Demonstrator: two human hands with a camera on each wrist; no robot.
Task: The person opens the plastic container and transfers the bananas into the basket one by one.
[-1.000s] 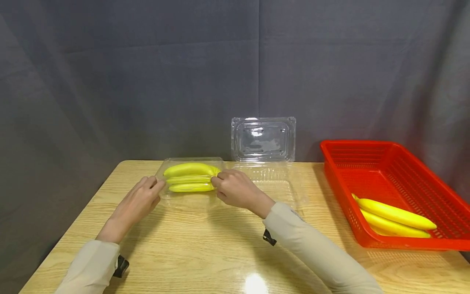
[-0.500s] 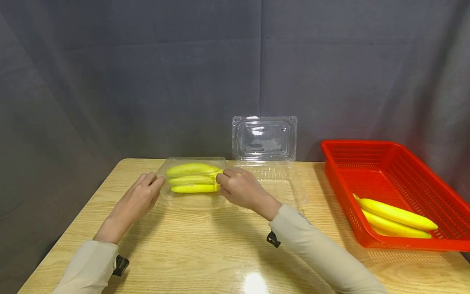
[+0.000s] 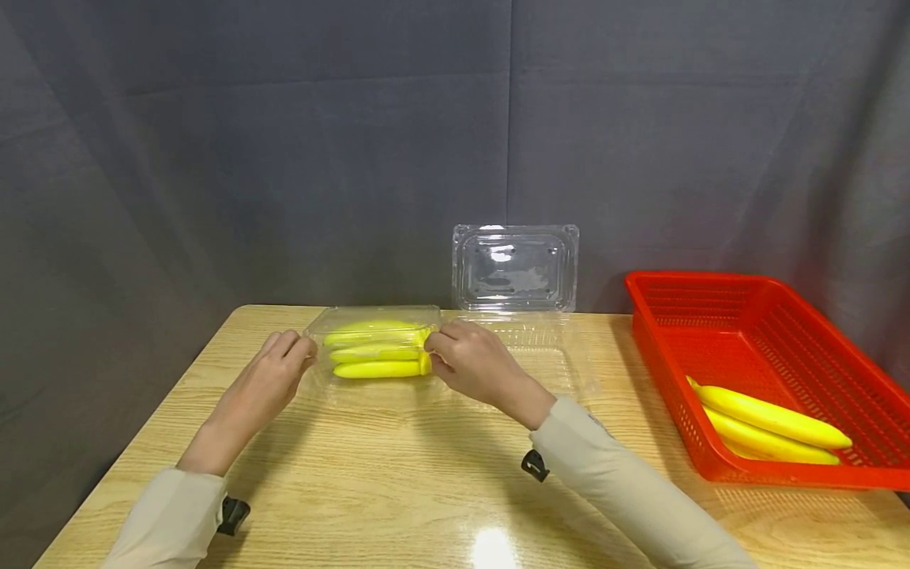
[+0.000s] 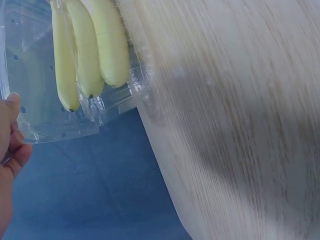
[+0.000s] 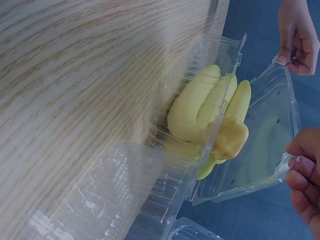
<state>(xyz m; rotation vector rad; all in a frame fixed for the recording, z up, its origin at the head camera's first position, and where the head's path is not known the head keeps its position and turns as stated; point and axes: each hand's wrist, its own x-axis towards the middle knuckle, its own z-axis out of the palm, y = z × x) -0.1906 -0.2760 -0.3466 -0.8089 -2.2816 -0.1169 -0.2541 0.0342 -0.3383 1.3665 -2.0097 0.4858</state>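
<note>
A bunch of yellow bananas [image 3: 377,369] lies in a clear plastic clamshell box [image 5: 165,195] at the table's back left. Its hinged lid [image 5: 265,130] stands tilted over the fruit, apart from the base along the front. My left hand [image 3: 259,387] pinches the lid's left front corner. At the right front corner, my right hand [image 3: 483,367] pinches the lid between thumb and fingers. The left wrist view has the left hand [image 4: 10,135] at its edge, with banana tips [image 4: 115,70] in the box.
Right beside it stands a second clear box [image 3: 533,367], its lid [image 3: 515,269] upright against the grey curtain [image 3: 355,158]. A red plastic basket [image 3: 661,379] at the right holds more bananas [image 3: 775,416]. All rest on a wooden table [image 3: 370,490].
The lid's front edge has risen a little above the bananas, showing more of the bunch. My right hand has shifted slightly right; both hands keep their hold on the corners.
</note>
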